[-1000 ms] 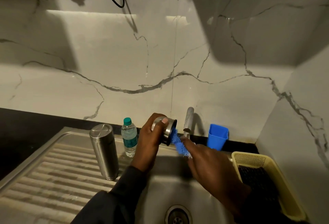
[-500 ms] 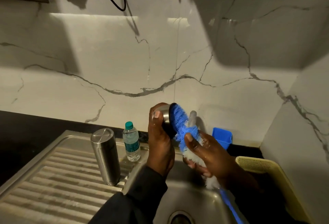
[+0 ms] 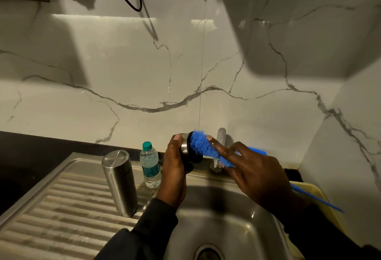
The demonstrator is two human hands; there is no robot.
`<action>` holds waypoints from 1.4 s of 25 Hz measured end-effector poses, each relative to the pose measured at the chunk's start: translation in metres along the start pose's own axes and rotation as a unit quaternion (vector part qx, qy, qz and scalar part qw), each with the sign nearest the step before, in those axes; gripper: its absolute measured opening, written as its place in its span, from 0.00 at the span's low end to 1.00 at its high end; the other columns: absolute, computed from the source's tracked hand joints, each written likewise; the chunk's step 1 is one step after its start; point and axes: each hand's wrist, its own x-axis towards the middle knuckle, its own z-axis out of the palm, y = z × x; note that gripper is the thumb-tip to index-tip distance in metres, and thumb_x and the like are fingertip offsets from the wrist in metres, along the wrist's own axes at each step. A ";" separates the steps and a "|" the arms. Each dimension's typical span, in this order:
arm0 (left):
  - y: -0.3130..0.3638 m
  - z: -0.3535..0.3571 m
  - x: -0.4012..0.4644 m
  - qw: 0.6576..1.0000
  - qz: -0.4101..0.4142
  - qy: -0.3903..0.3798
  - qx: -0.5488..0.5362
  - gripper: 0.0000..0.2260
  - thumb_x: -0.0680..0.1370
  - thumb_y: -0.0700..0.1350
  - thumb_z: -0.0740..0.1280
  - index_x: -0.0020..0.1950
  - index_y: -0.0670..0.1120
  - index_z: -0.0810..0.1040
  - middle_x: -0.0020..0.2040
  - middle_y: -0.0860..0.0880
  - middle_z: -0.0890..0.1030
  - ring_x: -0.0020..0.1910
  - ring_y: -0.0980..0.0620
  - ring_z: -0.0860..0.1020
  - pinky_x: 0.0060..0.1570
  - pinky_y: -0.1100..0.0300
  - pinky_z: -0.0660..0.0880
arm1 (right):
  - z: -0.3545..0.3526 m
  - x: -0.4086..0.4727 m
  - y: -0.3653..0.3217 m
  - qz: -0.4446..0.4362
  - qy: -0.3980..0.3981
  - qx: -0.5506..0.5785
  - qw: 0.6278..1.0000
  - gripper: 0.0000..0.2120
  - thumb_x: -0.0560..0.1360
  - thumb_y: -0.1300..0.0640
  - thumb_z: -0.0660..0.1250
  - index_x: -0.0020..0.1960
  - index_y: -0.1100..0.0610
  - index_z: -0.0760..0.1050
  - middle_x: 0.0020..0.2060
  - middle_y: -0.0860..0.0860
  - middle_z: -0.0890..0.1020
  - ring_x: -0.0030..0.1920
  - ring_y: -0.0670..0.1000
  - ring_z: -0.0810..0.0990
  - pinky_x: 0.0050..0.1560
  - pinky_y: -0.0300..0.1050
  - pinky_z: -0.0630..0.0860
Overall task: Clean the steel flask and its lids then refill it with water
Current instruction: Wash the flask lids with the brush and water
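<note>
We now hold the flask lid (image 3: 186, 148) higher above the sink than a second ago, our left hand (image 3: 175, 169) turned more upright around it. The blue brush (image 3: 203, 146) head, earlier just its tip at the lid's mouth, now lies broadly across it, our right hand (image 3: 253, 173) fingers spread over the bristles.

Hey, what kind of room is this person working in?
Most likely a home kitchen, at the sink. A steel sink with a ribbed draining board sits in a dark counter under a marble-look backsplash, and a tap stands behind the hands.
</note>
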 end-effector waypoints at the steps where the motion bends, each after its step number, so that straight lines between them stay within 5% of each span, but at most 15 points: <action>1: 0.004 0.000 0.002 1.000 0.015 0.000 0.007 0.29 0.73 0.68 0.58 0.61 0.49 0.79 0.56 0.43 0.84 0.57 0.45 0.82 0.59 0.42 0.75 | 0.003 -0.003 0.001 -0.007 -0.017 -0.009 1.000 0.34 0.77 0.49 0.58 0.77 0.40 0.44 0.42 0.47 0.78 0.29 0.46 0.73 0.25 0.38 0.72; 4: 0.011 -0.003 0.007 0.999 0.042 0.007 -0.002 0.29 0.75 0.65 0.59 0.61 0.44 0.77 0.56 0.40 0.82 0.57 0.42 0.81 0.55 0.46 0.78 | -0.005 -0.008 -0.018 0.042 -0.040 0.169 0.984 0.23 0.79 0.49 0.63 0.73 0.48 0.65 0.43 0.42 0.81 0.34 0.40 0.78 0.35 0.28 0.70; 5: 0.012 -0.003 0.007 0.999 0.036 -0.002 -0.007 0.27 0.76 0.65 0.58 0.61 0.45 0.77 0.57 0.42 0.83 0.58 0.43 0.81 0.55 0.48 0.79 | -0.013 -0.002 -0.024 0.121 -0.060 0.318 0.938 0.20 0.78 0.49 0.65 0.68 0.50 0.71 0.42 0.40 0.81 0.34 0.36 0.78 0.36 0.25 0.70; 7: 0.010 -0.002 0.008 0.999 0.031 -0.023 0.002 0.22 0.76 0.64 0.57 0.58 0.52 0.79 0.56 0.47 0.83 0.58 0.46 0.80 0.55 0.52 0.77 | -0.021 0.009 -0.024 0.269 -0.029 0.551 0.789 0.18 0.73 0.50 0.67 0.62 0.50 0.75 0.37 0.44 0.80 0.28 0.38 0.76 0.30 0.28 0.70; 9: 0.011 -0.001 0.007 0.999 0.032 -0.011 0.008 0.19 0.76 0.64 0.57 0.55 0.55 0.80 0.54 0.49 0.83 0.56 0.47 0.80 0.53 0.53 0.77 | -0.020 0.009 -0.023 0.306 0.006 0.521 0.797 0.20 0.70 0.46 0.67 0.61 0.46 0.74 0.37 0.45 0.81 0.27 0.39 0.76 0.29 0.28 0.69; 11: 0.014 -0.001 0.005 0.999 0.043 -0.020 0.008 0.23 0.77 0.64 0.56 0.60 0.49 0.78 0.56 0.45 0.83 0.58 0.44 0.80 0.56 0.50 0.78 | -0.014 0.000 -0.034 0.276 -0.056 0.449 0.848 0.19 0.71 0.45 0.67 0.62 0.43 0.73 0.38 0.40 0.81 0.33 0.34 0.78 0.33 0.26 0.70; 12: 0.013 -0.002 0.006 0.998 0.057 -0.030 0.008 0.26 0.78 0.64 0.57 0.61 0.45 0.77 0.57 0.42 0.83 0.59 0.43 0.81 0.57 0.48 0.79 | -0.012 -0.004 -0.041 0.283 -0.086 0.467 0.833 0.17 0.72 0.47 0.68 0.60 0.41 0.72 0.38 0.40 0.82 0.35 0.34 0.80 0.34 0.26 0.71; 16: 0.013 -0.001 0.006 0.997 0.066 -0.029 0.028 0.24 0.76 0.65 0.58 0.57 0.48 0.78 0.52 0.43 0.82 0.51 0.43 0.81 0.54 0.43 0.76 | -0.018 -0.002 -0.044 0.405 0.022 0.640 0.653 0.11 0.70 0.50 0.69 0.52 0.41 0.78 0.34 0.48 0.82 0.26 0.44 0.76 0.23 0.37 0.70; 19: 0.009 0.001 0.002 0.997 0.060 -0.029 0.042 0.20 0.83 0.60 0.55 0.57 0.47 0.77 0.52 0.43 0.83 0.52 0.42 0.82 0.54 0.45 0.77 | -0.020 -0.003 -0.042 0.345 -0.045 0.618 0.705 0.13 0.71 0.48 0.69 0.56 0.43 0.77 0.37 0.48 0.82 0.29 0.45 0.76 0.26 0.36 0.70; 22: 0.023 -0.002 0.006 0.999 0.014 0.036 -0.024 0.27 0.76 0.66 0.61 0.61 0.45 0.75 0.55 0.43 0.82 0.55 0.45 0.80 0.55 0.49 0.76 | -0.013 -0.020 -0.039 0.191 -0.101 0.397 0.892 0.19 0.73 0.44 0.66 0.61 0.48 0.77 0.44 0.38 0.83 0.44 0.36 0.81 0.40 0.27 0.74; 23: 0.028 -0.005 0.009 0.998 0.005 0.056 -0.036 0.31 0.71 0.68 0.61 0.61 0.45 0.74 0.54 0.43 0.80 0.53 0.46 0.79 0.50 0.51 0.74 | -0.010 -0.024 -0.034 0.196 -0.061 0.351 0.913 0.22 0.73 0.43 0.65 0.63 0.51 0.76 0.47 0.37 0.83 0.48 0.33 0.80 0.44 0.25 0.73; 25: 0.034 -0.005 0.010 0.999 0.004 0.044 -0.030 0.31 0.70 0.67 0.60 0.61 0.46 0.74 0.53 0.44 0.81 0.51 0.47 0.78 0.46 0.54 0.72 | -0.009 -0.021 -0.030 0.229 0.015 0.347 0.910 0.24 0.75 0.42 0.66 0.65 0.54 0.75 0.51 0.40 0.82 0.51 0.34 0.79 0.49 0.25 0.73; 27: 0.030 -0.003 0.003 1.000 -0.009 0.001 -0.010 0.30 0.73 0.66 0.57 0.64 0.46 0.76 0.56 0.45 0.84 0.57 0.46 0.81 0.57 0.50 0.75 | -0.008 -0.008 -0.033 0.163 0.056 0.258 0.951 0.24 0.76 0.42 0.64 0.66 0.54 0.75 0.52 0.43 0.83 0.51 0.39 0.80 0.48 0.27 0.74; 31: 0.027 0.000 -0.005 1.000 -0.021 -0.019 0.006 0.29 0.78 0.69 0.54 0.65 0.48 0.77 0.57 0.46 0.84 0.58 0.48 0.82 0.67 0.42 0.71 | -0.010 0.013 -0.029 0.034 0.012 -0.019 0.999 0.30 0.72 0.52 0.70 0.71 0.48 0.65 0.41 0.50 0.81 0.30 0.46 0.77 0.27 0.37 0.69; 35: 0.024 0.008 -0.008 1.000 0.007 -0.017 0.024 0.25 0.75 0.67 0.55 0.59 0.53 0.79 0.55 0.47 0.84 0.58 0.48 0.82 0.62 0.46 0.76 | -0.010 0.018 -0.037 0.063 -0.044 -0.099 0.992 0.41 0.68 0.61 0.74 0.76 0.48 0.60 0.48 0.57 0.79 0.32 0.52 0.78 0.27 0.43 0.74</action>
